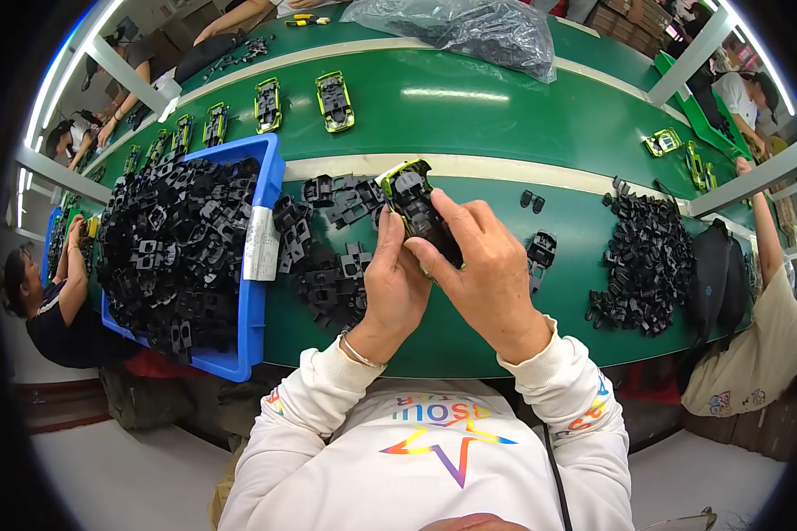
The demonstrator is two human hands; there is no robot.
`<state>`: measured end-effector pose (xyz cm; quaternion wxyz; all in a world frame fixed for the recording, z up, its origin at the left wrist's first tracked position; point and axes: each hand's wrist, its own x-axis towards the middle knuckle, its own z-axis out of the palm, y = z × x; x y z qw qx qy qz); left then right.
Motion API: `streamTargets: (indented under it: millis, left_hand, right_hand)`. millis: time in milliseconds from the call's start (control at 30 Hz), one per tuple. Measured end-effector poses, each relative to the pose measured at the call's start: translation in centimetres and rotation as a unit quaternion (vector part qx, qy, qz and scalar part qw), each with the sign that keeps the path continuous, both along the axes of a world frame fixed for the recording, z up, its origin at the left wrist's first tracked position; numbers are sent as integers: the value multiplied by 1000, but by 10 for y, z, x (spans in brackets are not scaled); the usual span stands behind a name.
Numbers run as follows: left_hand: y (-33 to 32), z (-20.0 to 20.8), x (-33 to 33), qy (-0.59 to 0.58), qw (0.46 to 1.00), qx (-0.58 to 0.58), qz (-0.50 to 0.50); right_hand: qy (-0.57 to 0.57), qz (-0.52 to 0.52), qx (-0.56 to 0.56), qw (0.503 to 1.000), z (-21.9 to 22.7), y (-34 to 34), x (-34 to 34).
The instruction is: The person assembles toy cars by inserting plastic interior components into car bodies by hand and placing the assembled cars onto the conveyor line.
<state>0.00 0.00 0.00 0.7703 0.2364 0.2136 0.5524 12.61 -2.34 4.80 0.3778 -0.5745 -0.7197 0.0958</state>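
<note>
In front of my chest I hold a toy car shell [422,205], lime green at the rim with a black interior piece in it, tilted upward. My left hand [393,281] grips its left, lower side, fingers partly hidden beneath it. From the right, my right hand [491,265] closes on it, thumb and fingers pressed at the black piece. Loose black interior pieces [323,288] lie heaped beside my left hand. Just right of my right hand is one single black interior piece [543,251]. Two small black parts [532,201] lie a little farther off.
At left stands a blue bin [251,341] heaped with black interior pieces. A pile of small black parts [644,257] lies at right. Beyond a pale rail, green car shells [335,102] line the green belt [469,115]; a plastic bag [469,28] lies farther back. Co-workers sit at both sides.
</note>
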Motion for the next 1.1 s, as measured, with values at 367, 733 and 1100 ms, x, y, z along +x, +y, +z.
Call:
streamTargets:
  millis: [367,733,1100]
  left_hand:
    - [1,13,-3,-7,999,27,-29]
    - [-4,6,-2,36,999,9,-30]
    - [-5,13,-5,63,997,31,-27]
  right_hand:
    - [59,33,32,997,5,-1,-4]
    - [23,29,-59,998,14,-7,2]
    - [4,55,-71,996,20,-16,1]
